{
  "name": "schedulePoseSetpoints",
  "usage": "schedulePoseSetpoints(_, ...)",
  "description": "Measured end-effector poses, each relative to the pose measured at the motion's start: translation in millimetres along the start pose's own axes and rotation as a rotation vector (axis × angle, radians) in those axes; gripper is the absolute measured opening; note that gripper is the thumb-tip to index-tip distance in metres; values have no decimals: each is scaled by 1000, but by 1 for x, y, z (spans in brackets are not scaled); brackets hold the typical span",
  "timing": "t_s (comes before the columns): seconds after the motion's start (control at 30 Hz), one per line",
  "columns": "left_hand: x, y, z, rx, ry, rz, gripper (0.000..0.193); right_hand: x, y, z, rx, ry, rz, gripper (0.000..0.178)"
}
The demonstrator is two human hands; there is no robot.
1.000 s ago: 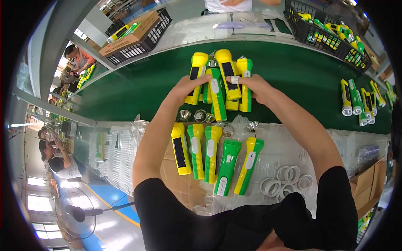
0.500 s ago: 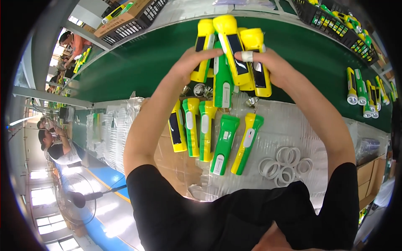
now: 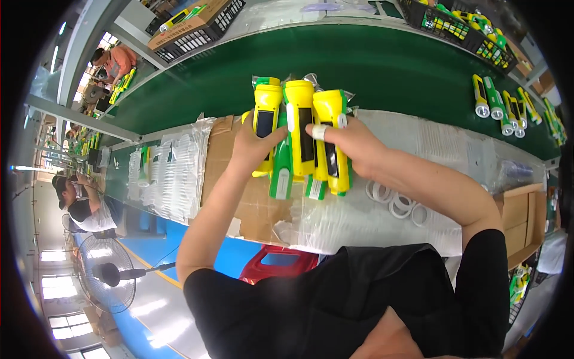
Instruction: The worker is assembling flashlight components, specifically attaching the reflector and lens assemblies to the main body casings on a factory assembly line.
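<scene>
- Torso in a black shirt at the lower edge, both bare forearms reaching up and away from it toward the bench
- Red plastic stool (image 3: 276,263) under the bench edge, blue floor beside it
- Flattened cardboard sheet (image 3: 251,197) and clear plastic sleeves (image 3: 173,173) on the bench top; white rings (image 3: 394,200) loose just right of the hands
- Left hand (image 3: 254,146): palm turned inward, fingers wrapped round the left flank of a bundle of flashlights (image 3: 302,134), thumb across the front of the yellow one
- Right hand (image 3: 350,146): closed on the right flank of the same bundle, taped forefinger laid across the yellow bodies
- Bundle: three yellow flashlights on top, green-and-white ones beneath, heads pointing away, held over the bench between the two palms; exact count underneath probably four or five, hidden
- Risk: only side pressure holds the bundle; should either palm slacken, the lower green pieces would likely slide out tail-first onto the cardboard
- Risk: smooth bodies laid parallel could roll against each other and fan apart
- Green conveyor belt (image 3: 359,66) beyond the bench, more flashlights (image 3: 502,107) lying on it at right
- Black crates (image 3: 460,24) of the same goods at the far side; other workers seated far left
</scene>
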State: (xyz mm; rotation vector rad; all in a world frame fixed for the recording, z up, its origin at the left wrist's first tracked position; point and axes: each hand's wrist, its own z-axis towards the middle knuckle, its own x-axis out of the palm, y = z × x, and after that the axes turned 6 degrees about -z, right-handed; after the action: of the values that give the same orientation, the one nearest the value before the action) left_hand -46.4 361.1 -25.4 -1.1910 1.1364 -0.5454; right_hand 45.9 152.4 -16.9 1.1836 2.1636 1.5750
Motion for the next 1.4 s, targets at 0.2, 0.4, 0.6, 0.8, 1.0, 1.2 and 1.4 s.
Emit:
schedulePoseSetpoints(0.2, 24, 25, -14, 390, -406, 377, 99, -15, -4, -15, -116, -79, 9, 36)
schedulePoseSetpoints(0.4, 35, 44, -36, 479, -510, 601, 69, -35, -21, -44, -161, -236, -31, 33)
schedulePoseSetpoints(0.6, 31, 59, -26, 557, -563, 703, 62, -60, -32, -58, -215, -222, 113, 29)
schedulePoseSetpoints(0.8, 18, 56, -27, 614, -636, 814, 58, -81, -33, -94, -277, -335, 221, 35)
schedulePoseSetpoints(1.0, 13, 52, -19, 417, -674, 960, 60, -105, -36, -166, -413, -424, -138, 56)
schedulePoseSetpoints(1.2, 117, -34, -64, 562, 80, -265, 50, -118, -62, -221, -526, -325, -420, 50)
schedulePoseSetpoints(1.4, 222, -102, -140, 219, 824, -752, 42, -103, -86, -253, -564, -45, -579, 60)
